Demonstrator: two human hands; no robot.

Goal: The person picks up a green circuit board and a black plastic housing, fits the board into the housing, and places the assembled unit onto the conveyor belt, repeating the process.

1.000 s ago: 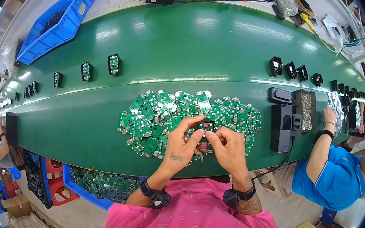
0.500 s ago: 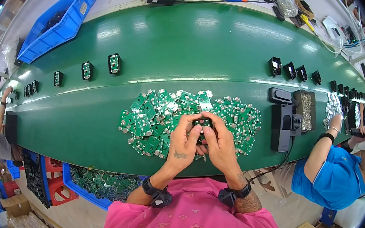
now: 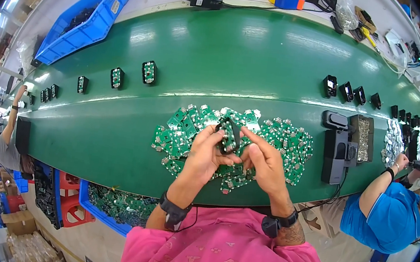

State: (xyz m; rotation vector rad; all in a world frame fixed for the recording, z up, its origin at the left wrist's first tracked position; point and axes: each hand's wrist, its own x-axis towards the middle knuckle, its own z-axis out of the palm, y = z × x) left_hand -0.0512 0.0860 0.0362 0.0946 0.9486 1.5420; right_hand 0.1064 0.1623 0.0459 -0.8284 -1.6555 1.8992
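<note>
Here two hands (image 3: 236, 154), one board (image 3: 228, 133)

Brightly and evenly lit from overhead. Pale streaks of glare across the glossy green conveyor belt (image 3: 239, 56). Soft, short shadows. Strong fisheye bending toward a black rim. Sharp at centre, seemingly softer and blurred near the edges.

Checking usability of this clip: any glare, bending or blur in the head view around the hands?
Head view: white light streaks glare on the green conveyor belt; its edges bow toward the black rim; left hand, right hand and small black part look sharp.
</note>
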